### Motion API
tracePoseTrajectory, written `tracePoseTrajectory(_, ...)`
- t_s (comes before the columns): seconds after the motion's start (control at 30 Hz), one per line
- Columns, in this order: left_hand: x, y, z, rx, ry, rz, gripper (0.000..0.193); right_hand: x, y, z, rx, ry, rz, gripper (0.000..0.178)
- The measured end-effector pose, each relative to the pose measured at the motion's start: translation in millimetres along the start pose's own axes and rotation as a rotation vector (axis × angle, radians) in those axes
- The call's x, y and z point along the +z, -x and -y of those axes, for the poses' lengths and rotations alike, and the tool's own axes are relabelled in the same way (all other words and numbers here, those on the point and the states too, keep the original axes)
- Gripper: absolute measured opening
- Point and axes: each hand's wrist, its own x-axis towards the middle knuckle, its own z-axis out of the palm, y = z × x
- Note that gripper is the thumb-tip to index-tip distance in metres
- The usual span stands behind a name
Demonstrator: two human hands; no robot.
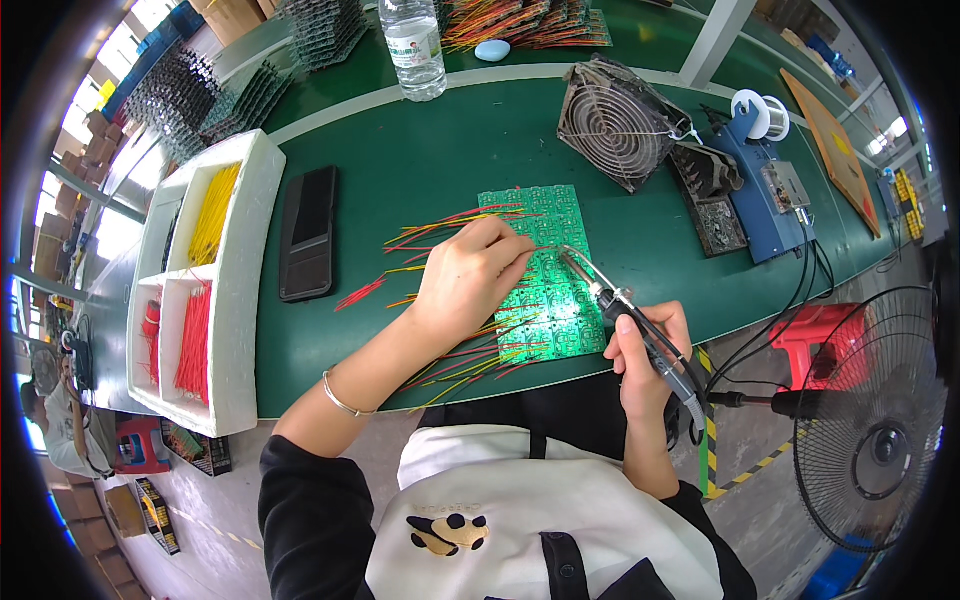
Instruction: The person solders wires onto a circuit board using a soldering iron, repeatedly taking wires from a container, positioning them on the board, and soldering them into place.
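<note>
A green circuit board panel (570,205) lies flat on the green bench in front of me. Red and yellow wires (470,362) stick out from its left side, and a small bunch of red wires (362,294) rests on the bench farther left. My left hand (472,275) is over the panel's left part, fingers pinched on a thin wire (543,248) that looks red. In my right hand (648,355) is a soldering iron (606,298) with a metal guide tube along it. Its tip meets the board close to the pinched wire's end.
Left of a dark phone (308,235) stands a white foam box (242,300) holding yellow wires (213,215) and red wires (195,345). Behind are a water bottle (413,55) and a box fan (615,125). A blue soldering machine (765,190) trails cables at right, near a floor fan (885,440).
</note>
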Motion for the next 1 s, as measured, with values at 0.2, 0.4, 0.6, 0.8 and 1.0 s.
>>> tracePoseTrajectory(0.2, -1, -1, -1, 0.004, -0.002, 0.013, 0.008, -2, -2, -3, -0.047, -0.062, -0.074, 0.017)
tracePoseTrajectory(0.4, -3, 2, 0, 0.005, -0.018, -0.015, 0.008, 1, -2, -4, -0.062, -0.072, -0.097, 0.017)
tracePoseTrajectory(0.6, -59, -7, -15, 0.047, -0.237, -0.049, 0.024, 0, -4, -5, -0.085, -0.092, -0.129, 0.016)
tracePoseTrajectory(0.8, -131, 49, -6, -0.226, -0.522, 0.115, 0.008, -4, -2, -3, -0.082, -0.053, -0.086, 0.013)
tracePoseTrajectory(1.0, -116, 78, 5, -0.232, -0.655, 0.07, 0.008, 2, -1, -9, -0.163, -0.099, -0.122, 0.014)
